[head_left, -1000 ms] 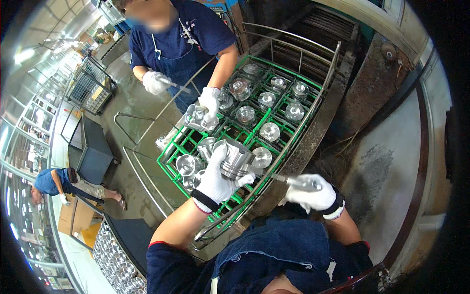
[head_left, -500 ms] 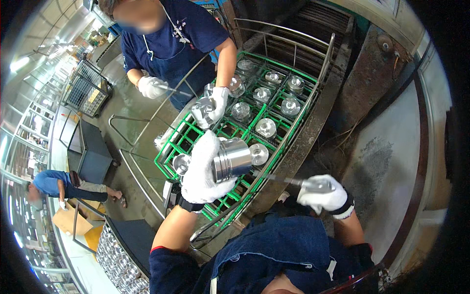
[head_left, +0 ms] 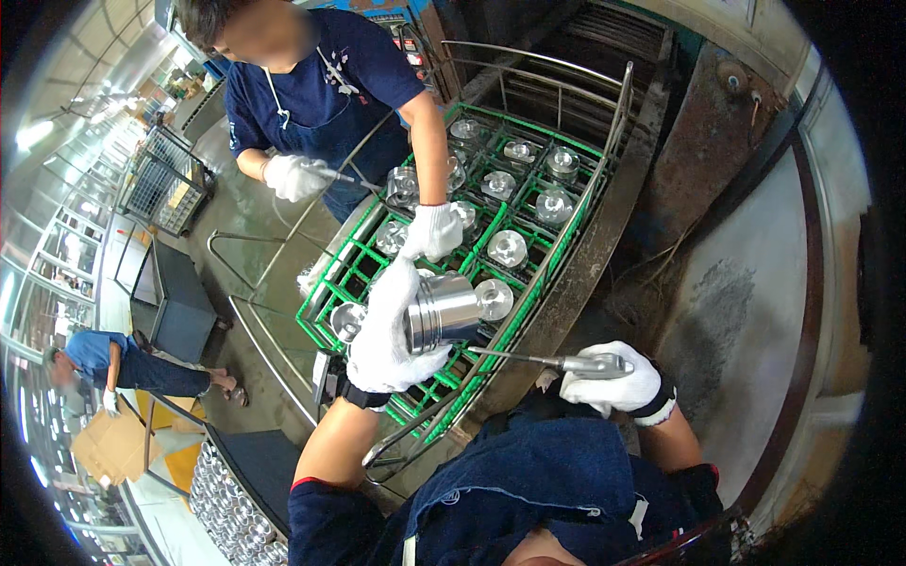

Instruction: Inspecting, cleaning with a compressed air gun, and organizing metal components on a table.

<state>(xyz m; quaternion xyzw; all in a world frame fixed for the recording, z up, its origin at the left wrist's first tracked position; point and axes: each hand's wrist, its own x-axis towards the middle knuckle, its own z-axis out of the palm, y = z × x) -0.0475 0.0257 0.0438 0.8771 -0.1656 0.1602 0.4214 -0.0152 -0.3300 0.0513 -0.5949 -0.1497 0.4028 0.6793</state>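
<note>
In my gloved left hand (head_left: pixel 386 325) is a shiny metal piston (head_left: pixel 445 310), lying sideways over the green crate (head_left: pixel 316 303), its grooved end toward my palm. My gloved right hand (head_left: pixel 615 379) is closed around the silver handle of a hand tool (head_left: pixel 587 364) with a long, thin rod. The rod points left, its tip close to the piston's lower edge; whether they touch I cannot tell. Several more pistons (head_left: pixel 508 248) stand in the crate's compartments. Across the crate, a co-worker's gloved hand (head_left: pixel 435 232) reaches down among them, while the co-worker's other hand (head_left: pixel 295 177) holds a similar tool.
A bent metal rail (head_left: pixel 538 62) runs around the crate. Rusty metal machinery (head_left: pixel 714 151) stands to the right. At the lower left is a bin of shiny metal parts (head_left: pixel 232 505). Another person (head_left: pixel 142 365) bends over cardboard (head_left: pixel 118 443) farther left.
My right hand has brought the tool's rod leftward and slightly up, close to the piston. The co-worker has lowered a piston into the crate. My left hand stays nearly in place.
</note>
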